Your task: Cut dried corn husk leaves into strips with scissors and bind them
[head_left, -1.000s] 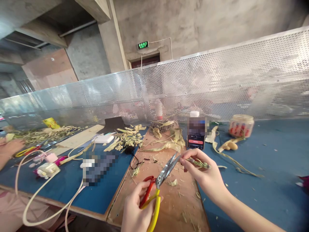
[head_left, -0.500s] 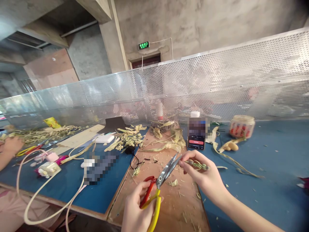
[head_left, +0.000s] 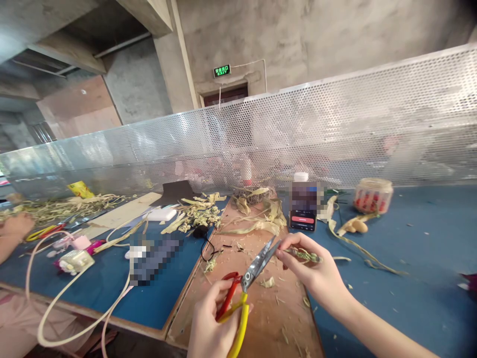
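Observation:
My left hand (head_left: 212,318) is closed around a pair of scissors (head_left: 249,283) with one red and one yellow handle. Their blades point up and to the right, slightly parted, with the tips close by my right fingertips. In my right hand (head_left: 313,268) a short braided piece of dried plant leaf (head_left: 303,254) is pinched between thumb and fingers, part of it hidden by the hand. Both hands are over the brown board (head_left: 268,313), which is strewn with small leaf scraps (head_left: 267,282).
Dried leaves (head_left: 261,223) lie behind my hands, beside a propped phone (head_left: 302,221). A jar (head_left: 373,195) stands at the right. On the left are braided leaf pieces (head_left: 201,214), a looping pale cable (head_left: 48,308) and a co-worker's hand (head_left: 18,226). A perforated metal screen (head_left: 149,154) runs behind.
Almost nothing differs. Both hands, the scissors and the braided piece keep nearly the same place; the co-worker's hand at the left has shifted slightly.

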A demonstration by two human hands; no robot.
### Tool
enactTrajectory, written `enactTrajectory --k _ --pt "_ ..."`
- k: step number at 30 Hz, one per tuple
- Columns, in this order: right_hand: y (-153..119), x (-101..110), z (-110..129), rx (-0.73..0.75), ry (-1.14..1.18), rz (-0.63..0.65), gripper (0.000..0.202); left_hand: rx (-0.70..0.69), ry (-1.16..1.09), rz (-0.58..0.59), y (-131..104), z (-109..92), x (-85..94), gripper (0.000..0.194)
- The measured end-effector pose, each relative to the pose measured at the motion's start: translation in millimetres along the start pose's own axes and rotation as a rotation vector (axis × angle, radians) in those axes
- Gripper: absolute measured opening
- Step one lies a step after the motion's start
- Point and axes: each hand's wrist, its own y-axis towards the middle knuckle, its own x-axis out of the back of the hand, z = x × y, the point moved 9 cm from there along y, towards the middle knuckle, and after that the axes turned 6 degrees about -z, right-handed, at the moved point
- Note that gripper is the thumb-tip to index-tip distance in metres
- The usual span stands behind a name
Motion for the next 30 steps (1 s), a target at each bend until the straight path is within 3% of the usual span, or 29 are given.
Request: enactTrajectory --k 8,15,22,30 --pt "0 -1 2 0.007 -0.005 0.003 0.011 -0.031 0.019 0.041 -3 -12 -2.3 0.027" --pt "0 0 4 0.019 -0.014 0.002 0.012 -0.045 0.047 0.053 -1 -7 -2.0 0.022" --pt "0 1 3 0.006 -0.033 -0.007 0.012 -0.047 -0.027 -0.038 0 -7 -1.3 0.037" --pt "0 1 6 0.02 -0.026 -0.015 0.012 -0.03 0.034 -0.054 -3 -8 -2.0 0.047"
